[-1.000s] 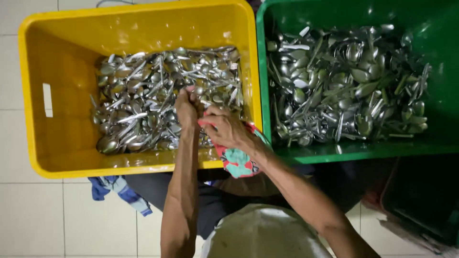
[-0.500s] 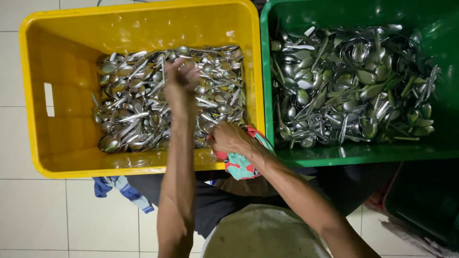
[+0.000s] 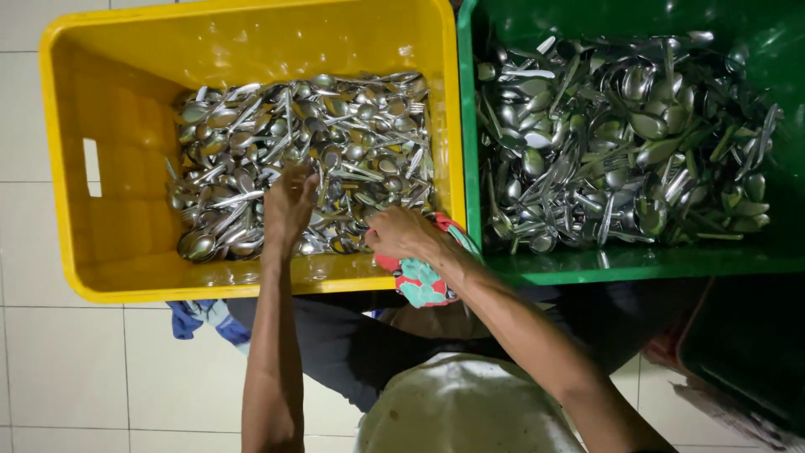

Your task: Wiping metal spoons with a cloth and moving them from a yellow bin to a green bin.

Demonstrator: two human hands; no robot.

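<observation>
A yellow plastic crate (image 3: pixel 117 168) holds a heap of steel spoons and forks (image 3: pixel 335 143). My left hand (image 3: pixel 289 205) reaches into that heap, fingers curled down among the cutlery; what it grips is hidden. My right hand (image 3: pixel 402 235) rests at the crate's near edge, closed on a red and teal cloth (image 3: pixel 419 281) that hangs below the wrist. A green crate (image 3: pixel 637 264) to the right is filled with more spoons and forks (image 3: pixel 620 143).
White floor tiles (image 3: pixel 59 369) lie to the left and below. A blue cloth (image 3: pixel 197 319) pokes out under the yellow crate. A dark bin (image 3: pixel 746 352) stands at lower right. My lap and light shirt fill the bottom middle.
My left hand has pulled back from higher in the cutlery pile to its near part. My right hand with the cloth has stayed at the crate's near edge.
</observation>
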